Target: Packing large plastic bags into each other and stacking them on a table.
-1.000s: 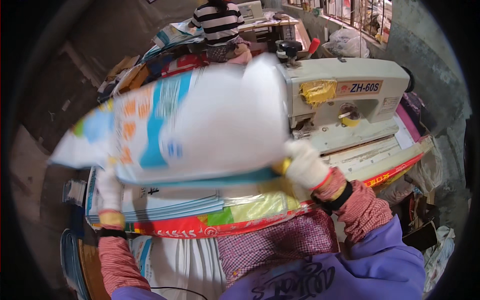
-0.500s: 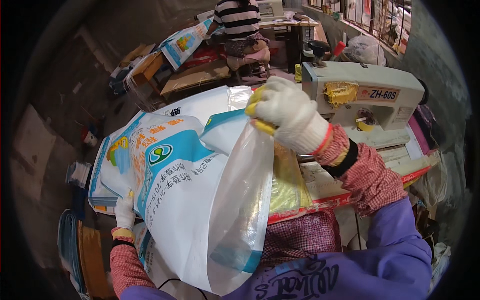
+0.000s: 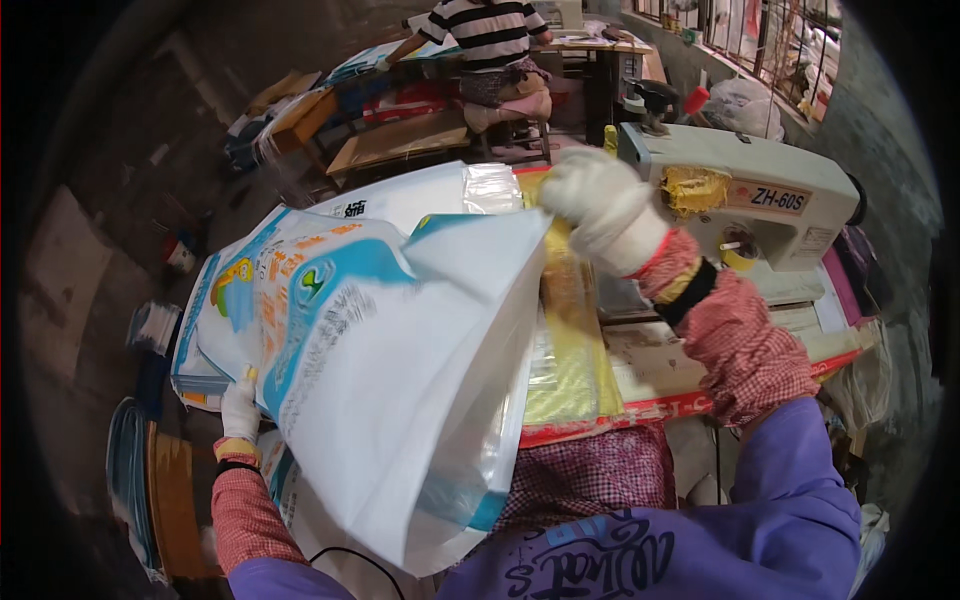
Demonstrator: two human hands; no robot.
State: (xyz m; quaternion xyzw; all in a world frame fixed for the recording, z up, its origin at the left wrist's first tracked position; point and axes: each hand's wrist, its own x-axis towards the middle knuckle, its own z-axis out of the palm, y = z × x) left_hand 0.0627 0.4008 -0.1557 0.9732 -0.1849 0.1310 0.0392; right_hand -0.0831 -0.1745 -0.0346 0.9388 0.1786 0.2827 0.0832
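Note:
A large white woven sack (image 3: 400, 380) with blue and orange print hangs between my hands, folded over in front of my chest. My right hand (image 3: 600, 205), in a white glove, grips its upper corner near the sewing machine. My left hand (image 3: 240, 410), also gloved, holds the sack's lower left edge. A clear plastic liner (image 3: 495, 190) shows at the sack's mouth. Under it lies a stack of similar printed sacks (image 3: 205, 340) on the table.
A cream industrial sewing machine (image 3: 760, 200) stands at the right on the work table (image 3: 680, 385). A yellow sack (image 3: 570, 360) lies flat before it. Another person in a striped top (image 3: 490, 40) sits at the back among benches. More sack bundles (image 3: 130, 480) lie at lower left.
My right hand has lifted the sack's corner up and swung it toward the machine, turning the sack from lying flat across the table to hanging folded in front of me.

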